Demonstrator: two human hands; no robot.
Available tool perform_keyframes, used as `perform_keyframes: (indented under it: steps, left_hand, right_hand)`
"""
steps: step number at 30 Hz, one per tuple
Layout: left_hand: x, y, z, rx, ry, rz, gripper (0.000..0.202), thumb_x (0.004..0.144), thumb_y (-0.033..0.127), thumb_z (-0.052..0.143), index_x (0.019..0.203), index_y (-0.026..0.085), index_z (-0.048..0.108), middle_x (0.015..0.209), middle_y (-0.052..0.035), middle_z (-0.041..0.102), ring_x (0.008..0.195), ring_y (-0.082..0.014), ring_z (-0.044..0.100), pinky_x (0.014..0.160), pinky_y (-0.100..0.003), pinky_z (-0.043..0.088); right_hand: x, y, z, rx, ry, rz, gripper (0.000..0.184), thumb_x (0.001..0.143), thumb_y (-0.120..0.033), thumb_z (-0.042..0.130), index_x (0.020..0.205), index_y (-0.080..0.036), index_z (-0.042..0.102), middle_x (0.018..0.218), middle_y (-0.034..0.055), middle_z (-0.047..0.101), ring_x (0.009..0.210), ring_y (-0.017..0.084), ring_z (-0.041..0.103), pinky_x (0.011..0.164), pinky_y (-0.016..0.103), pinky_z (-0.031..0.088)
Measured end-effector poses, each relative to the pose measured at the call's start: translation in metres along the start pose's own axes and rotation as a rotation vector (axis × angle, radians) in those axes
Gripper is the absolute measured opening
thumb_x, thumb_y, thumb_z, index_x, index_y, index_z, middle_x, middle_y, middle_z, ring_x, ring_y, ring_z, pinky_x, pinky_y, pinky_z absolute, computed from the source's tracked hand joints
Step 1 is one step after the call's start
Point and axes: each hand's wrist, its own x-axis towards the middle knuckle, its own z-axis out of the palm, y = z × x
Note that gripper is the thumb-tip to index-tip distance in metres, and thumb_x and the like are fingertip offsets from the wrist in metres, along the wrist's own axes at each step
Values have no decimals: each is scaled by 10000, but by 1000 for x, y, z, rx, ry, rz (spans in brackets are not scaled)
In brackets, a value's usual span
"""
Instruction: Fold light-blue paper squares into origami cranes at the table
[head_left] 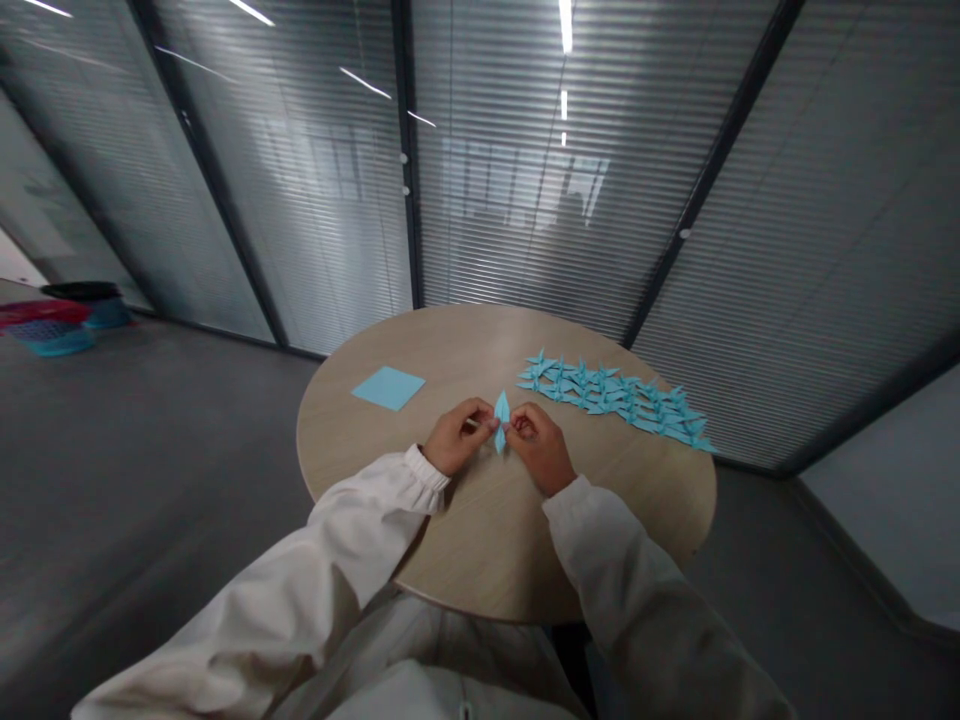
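Observation:
A light blue piece of folded paper [502,408], narrow and pointed at both ends, stands between my hands over the middle of the table. My left hand [459,436] pinches its left side between thumb and fingers. From the right, my right hand [538,446] grips the other side with its fingers curled in. Part of the paper's middle is hidden by the fingertips. Farther right lie several rows of blue origami cranes [615,393], packed closely together. To the left of my hands rests a flat blue paper square or stack [388,388].
The round wooden table [480,560] stands close to a glass partition [517,230] with blinds. On the grey floor at far left are a red-and-blue basket [51,330] and a bin with a black liner [105,304].

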Motion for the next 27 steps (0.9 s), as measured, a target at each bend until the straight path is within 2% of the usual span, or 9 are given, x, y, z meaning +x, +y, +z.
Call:
perform_keyframes:
  steps: [7, 15, 20, 24, 27]
  left_hand:
    - [0, -6, 1, 116, -11, 7, 199, 732, 350, 569, 707, 154, 548, 603, 20, 542, 555, -90, 496, 534, -186, 401]
    - [1, -5, 4, -107, -104, -137, 266, 768, 391, 507, 749, 140, 595, 627, -28, 639, 554, -134, 607, 550, -234, 490]
    - [1, -3, 5, -189, -100, -166, 252, 748, 373, 528, 747, 131, 598, 634, -36, 655, 557, -140, 614, 545, -239, 499]
    - [0, -3, 3, -103, -105, -119, 290, 762, 399, 528, 784, 129, 630, 689, -44, 670, 601, -138, 614, 583, -232, 490]
    - [0, -4, 2, -84, -94, -104, 280, 718, 400, 597, 777, 129, 636, 671, -34, 659, 604, -128, 597, 574, -209, 468]
  right_hand:
    - [-2, 2, 2, -212, -32, -127, 46, 739, -169, 481, 720, -209, 490, 726, 3, 500, 647, 125, 493, 595, 229, 426]
    - [-7, 3, 1, -413, -83, -204, 39, 795, -193, 476, 792, -217, 507, 785, 17, 518, 705, 139, 519, 683, 245, 417]
    - [-5, 4, 0, -324, -100, -194, 29, 799, -206, 508, 778, -215, 527, 783, 17, 527, 702, 139, 529, 683, 250, 424]
    - [-3, 4, -1, -222, -73, -144, 47, 779, -212, 533, 732, -210, 535, 747, 6, 548, 672, 135, 532, 630, 250, 423]
    - [-2, 3, 0, -159, -46, -90, 57, 762, -234, 549, 713, -210, 533, 694, -8, 563, 628, 127, 534, 611, 251, 428]
